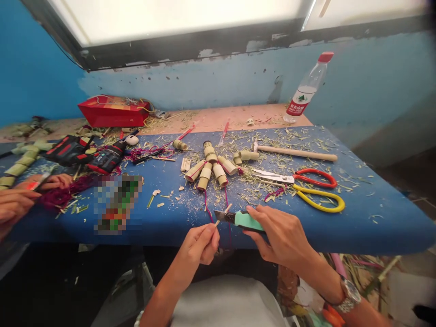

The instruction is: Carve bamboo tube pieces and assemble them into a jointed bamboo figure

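Note:
My left hand (201, 245) pinches a thin pale wooden stick (225, 213) near the table's front edge. In my right hand (281, 234) is a mint-green utility knife (250, 221), gripped by its handle, its dark blade lying against the stick. Just beyond, a figure made of bamboo pieces (210, 165) strung on purple cord rests on the blue tabletop (384, 222), with two cord ends (207, 204) trailing toward me. To its right lie large scissors (299, 181) with one red and one yellow handle, blades apart, pointing left. Above them is a hammer (296, 152) with a wooden handle.
At the back right stands a water bottle (306, 91). A red paper bag (116, 111) and power tools (107, 156) are at the left. Another person's hands (20, 200) work at the left edge by purple cord (64, 193). A pixelated patch and many shavings cover parts of the table.

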`<state>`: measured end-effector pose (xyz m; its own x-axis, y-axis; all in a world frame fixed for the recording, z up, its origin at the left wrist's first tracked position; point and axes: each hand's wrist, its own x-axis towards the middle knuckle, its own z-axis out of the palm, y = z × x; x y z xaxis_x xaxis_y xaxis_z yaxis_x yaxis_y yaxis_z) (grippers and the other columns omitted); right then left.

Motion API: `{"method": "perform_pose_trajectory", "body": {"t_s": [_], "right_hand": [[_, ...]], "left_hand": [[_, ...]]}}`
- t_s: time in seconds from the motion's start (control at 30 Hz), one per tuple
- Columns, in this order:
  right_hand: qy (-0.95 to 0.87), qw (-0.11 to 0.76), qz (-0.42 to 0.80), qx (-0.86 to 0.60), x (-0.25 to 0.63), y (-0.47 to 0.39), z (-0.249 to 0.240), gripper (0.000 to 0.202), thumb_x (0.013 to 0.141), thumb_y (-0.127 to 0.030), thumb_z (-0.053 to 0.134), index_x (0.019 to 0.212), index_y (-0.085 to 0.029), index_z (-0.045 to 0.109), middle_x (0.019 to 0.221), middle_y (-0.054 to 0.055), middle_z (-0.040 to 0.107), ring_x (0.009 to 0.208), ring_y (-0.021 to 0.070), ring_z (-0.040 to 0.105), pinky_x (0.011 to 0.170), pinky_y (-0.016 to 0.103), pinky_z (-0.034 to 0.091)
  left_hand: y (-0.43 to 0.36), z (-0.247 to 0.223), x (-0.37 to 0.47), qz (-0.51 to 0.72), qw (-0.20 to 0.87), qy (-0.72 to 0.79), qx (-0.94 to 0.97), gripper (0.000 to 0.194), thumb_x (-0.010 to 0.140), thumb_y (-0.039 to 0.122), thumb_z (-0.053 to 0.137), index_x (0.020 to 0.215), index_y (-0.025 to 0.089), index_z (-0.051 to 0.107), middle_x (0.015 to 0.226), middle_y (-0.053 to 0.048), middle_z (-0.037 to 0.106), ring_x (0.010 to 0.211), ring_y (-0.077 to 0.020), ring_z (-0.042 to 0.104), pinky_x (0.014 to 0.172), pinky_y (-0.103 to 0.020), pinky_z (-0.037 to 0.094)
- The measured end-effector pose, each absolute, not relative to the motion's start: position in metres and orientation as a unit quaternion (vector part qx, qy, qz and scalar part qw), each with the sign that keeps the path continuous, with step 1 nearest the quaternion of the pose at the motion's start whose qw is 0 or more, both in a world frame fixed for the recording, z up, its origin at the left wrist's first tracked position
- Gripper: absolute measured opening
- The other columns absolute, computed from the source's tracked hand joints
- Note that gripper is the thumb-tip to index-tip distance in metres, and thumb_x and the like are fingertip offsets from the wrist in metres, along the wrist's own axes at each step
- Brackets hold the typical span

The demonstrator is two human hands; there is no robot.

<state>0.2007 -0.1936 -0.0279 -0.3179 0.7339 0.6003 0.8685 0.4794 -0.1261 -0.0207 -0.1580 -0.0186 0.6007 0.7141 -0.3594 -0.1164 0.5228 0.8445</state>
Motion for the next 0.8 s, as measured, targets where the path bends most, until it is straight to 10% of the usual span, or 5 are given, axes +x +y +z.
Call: {"method": "perform_pose_trajectory", "body": {"t_s": [0.27, 0.8], "right_hand": [[-0.609, 0.29, -0.191, -0.713, 0.293, -0.18, -0.026, 0.029, 0.099, -0.043, 0.052, 0.111, -0.017, 0.058, 0.089, 0.01, 0.076, 0.054, 0.0245, 0.068, 0.048, 0.031, 0.043], [-0.78, 0.347, -0.065, -0.516, 0.184, -0.194, -0.025, 0.03, 0.103, -0.032, 0.045, 0.122, -0.01, 0.052, 0.092, 0.015, 0.073, 0.072, 0.0242, 0.071, 0.058, 0.033, 0.054]], "left_hand": [[-0.147, -0.029, -0.056, 0.277, 0.788, 0.411, 0.366, 0.054, 0.083, 0.065, 0.067, 0.067, 0.019, 0.043, 0.049, 0.014, 0.012, 0.046, -0.0046, 0.003, 0.042, -0.018, 0.009], [-0.154, -0.02, -0.016, 0.327, 0.678, 0.437, 0.492, 0.05, 0.091, 0.063, 0.058, 0.072, 0.018, 0.047, 0.057, 0.009, 0.025, 0.05, -0.0068, 0.019, 0.046, -0.019, 0.02]]}}
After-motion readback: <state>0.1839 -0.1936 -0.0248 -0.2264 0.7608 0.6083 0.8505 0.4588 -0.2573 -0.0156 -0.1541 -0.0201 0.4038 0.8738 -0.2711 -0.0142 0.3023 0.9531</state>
